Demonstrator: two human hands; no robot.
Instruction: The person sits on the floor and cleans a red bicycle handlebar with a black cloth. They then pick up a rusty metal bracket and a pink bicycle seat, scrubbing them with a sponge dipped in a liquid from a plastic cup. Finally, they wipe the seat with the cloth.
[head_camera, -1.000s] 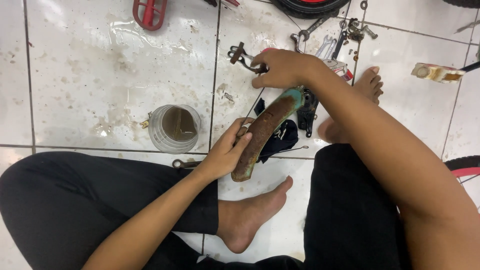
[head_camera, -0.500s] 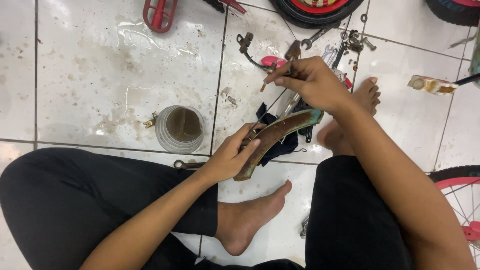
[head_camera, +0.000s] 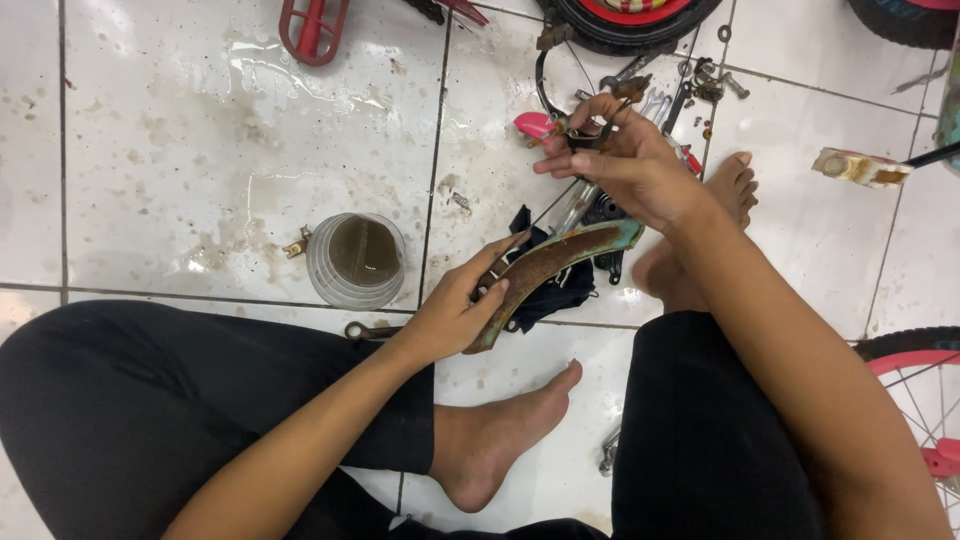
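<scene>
I sit cross-legged on a white tiled floor. My left hand (head_camera: 462, 305) grips the lower end of a rusty curved metal mudguard (head_camera: 560, 258) with green paint at its tip. It lies tilted up to the right over a black rag (head_camera: 545, 290). My right hand (head_camera: 625, 160) is raised above the mudguard's upper end and pinches a small dark metal bracket (head_camera: 585, 135) with a thin cable hanging from it.
A clear plastic cup (head_camera: 356, 260) of brown liquid stands left of my left hand. Bolts and small metal parts (head_camera: 705, 85) lie near a black tyre (head_camera: 630, 20) at the top. A red pedal (head_camera: 312, 28), a spoked wheel (head_camera: 915, 375) and a wrench (head_camera: 368, 330) are around me.
My right hand picked the small bracket up off the floor and lifted it above the mudguard. My left hand kept its hold while the mudguard tilted flatter.
</scene>
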